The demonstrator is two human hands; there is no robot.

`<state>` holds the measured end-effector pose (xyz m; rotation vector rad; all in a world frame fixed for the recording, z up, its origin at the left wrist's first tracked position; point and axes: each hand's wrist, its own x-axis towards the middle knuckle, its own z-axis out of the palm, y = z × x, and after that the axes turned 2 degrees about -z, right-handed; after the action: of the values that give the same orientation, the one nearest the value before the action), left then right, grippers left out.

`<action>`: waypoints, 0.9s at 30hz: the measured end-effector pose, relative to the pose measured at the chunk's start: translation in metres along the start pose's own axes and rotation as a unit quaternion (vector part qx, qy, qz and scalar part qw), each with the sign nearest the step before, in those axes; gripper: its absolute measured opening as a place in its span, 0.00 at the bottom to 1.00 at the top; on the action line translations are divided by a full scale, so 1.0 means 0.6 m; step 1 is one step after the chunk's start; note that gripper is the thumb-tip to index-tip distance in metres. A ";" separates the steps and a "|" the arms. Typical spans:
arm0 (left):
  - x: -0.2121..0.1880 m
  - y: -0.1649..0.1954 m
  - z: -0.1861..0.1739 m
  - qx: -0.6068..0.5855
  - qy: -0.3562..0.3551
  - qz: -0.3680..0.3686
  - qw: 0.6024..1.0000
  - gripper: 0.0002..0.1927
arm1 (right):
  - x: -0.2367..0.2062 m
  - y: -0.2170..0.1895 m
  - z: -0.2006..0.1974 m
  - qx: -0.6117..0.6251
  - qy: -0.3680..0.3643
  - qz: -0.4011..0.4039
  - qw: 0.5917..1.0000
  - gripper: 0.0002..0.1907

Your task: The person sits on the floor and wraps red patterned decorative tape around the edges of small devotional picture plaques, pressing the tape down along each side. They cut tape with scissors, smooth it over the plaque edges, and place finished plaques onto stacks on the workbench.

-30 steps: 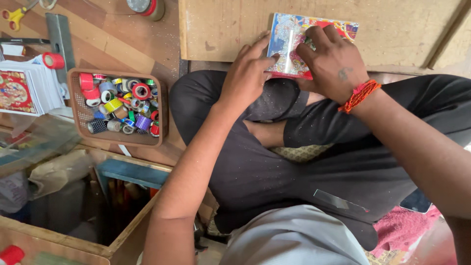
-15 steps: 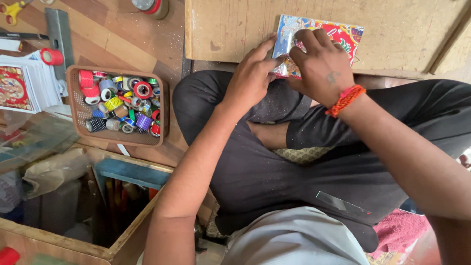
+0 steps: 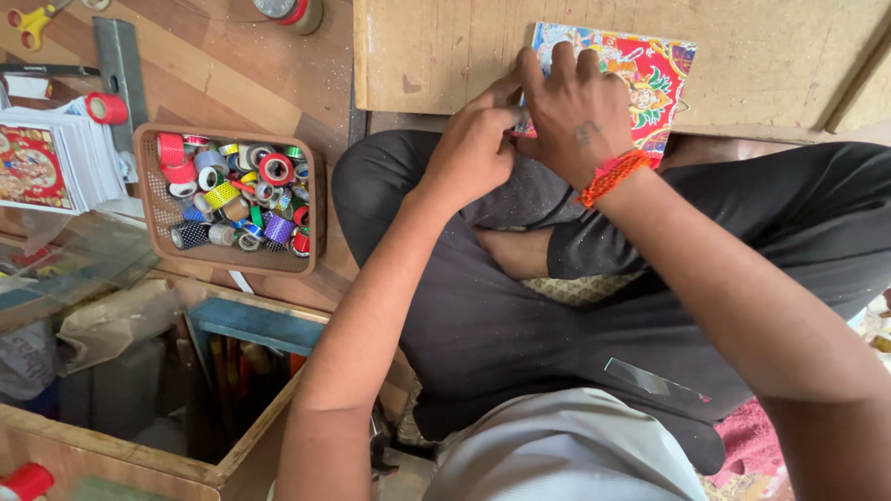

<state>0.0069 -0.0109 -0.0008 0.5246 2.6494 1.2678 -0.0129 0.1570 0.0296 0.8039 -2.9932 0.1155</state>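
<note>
A colourful printed picture card (image 3: 650,74), mostly red with blue and green, lies on the light wooden board (image 3: 445,56) above my crossed legs. My right hand (image 3: 575,116), with an orange thread band at the wrist, presses down on the card's left part with fingers spread. My left hand (image 3: 478,139) pinches at the card's lower left edge, touching the right hand. What the left fingertips hold is hidden between the hands.
A brown basket (image 3: 311,241) full of several small coloured tape rolls stands at left. A stack of printed cards (image 3: 46,167) lies further left, with a red tape roll (image 3: 107,109), a metal square (image 3: 116,65) and yellow scissors (image 3: 32,23). An open wooden box (image 3: 251,436) sits below.
The card has come down from being held up to lying on the board. Both hands have drawn together at its lower left edge.
</note>
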 end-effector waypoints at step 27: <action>0.006 0.005 0.014 0.022 0.054 0.031 0.998 0.20 | -0.128 0.097 -0.037 0.199 -0.171 -0.144 0.954 0.50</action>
<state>0.0064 -0.0018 -0.0036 0.5653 2.7755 1.2926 0.0249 0.2475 0.0437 1.4271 -3.1612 0.6471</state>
